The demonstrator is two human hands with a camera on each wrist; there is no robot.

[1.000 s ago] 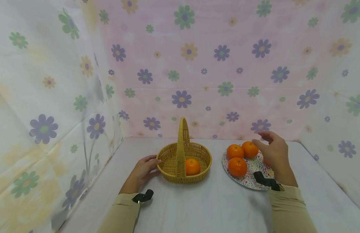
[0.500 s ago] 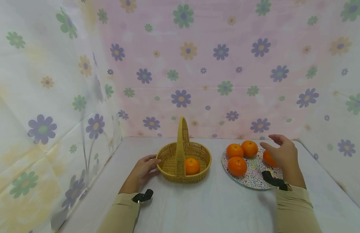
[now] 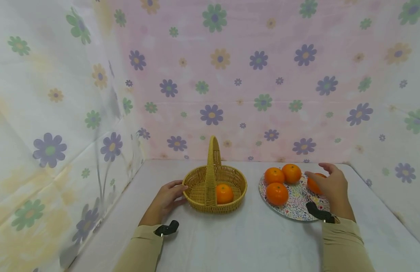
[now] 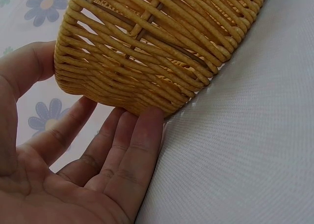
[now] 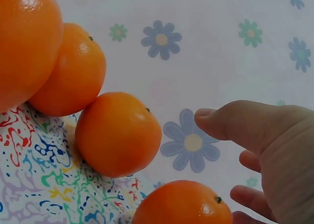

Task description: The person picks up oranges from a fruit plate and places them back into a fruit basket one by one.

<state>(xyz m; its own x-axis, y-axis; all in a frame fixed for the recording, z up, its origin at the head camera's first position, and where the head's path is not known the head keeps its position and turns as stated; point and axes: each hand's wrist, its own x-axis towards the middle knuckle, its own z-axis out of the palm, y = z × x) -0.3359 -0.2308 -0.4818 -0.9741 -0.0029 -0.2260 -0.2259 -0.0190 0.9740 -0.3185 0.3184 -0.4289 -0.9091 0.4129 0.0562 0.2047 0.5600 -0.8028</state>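
My left hand (image 3: 167,198) holds the left end of a yellow wicker basket (image 3: 193,200), thumb at the rim and fingers against the outer weave. In the left wrist view the basket (image 4: 142,52) shows from its side, with the fingertips (image 4: 147,118) on it. One mandarin orange (image 3: 224,194) lies inside, right of the upright handle (image 3: 211,173). At the plate's right side, my right hand (image 3: 332,185) is spread with thumb and fingers apart beside a mandarin orange (image 3: 315,184), which it partly covers. The right wrist view shows a gap between thumb and that mandarin orange (image 5: 184,204).
Three more mandarin oranges sit together on the left part of the speckled plate (image 3: 295,211), one of them in front (image 3: 277,194). White cloth (image 3: 237,241) covers the table. Flowered curtains (image 3: 244,75) enclose the back and sides.
My right hand has moved right across the plate, then lowered toward the rightmost mandarin orange. The left hand and basket have stayed in place.
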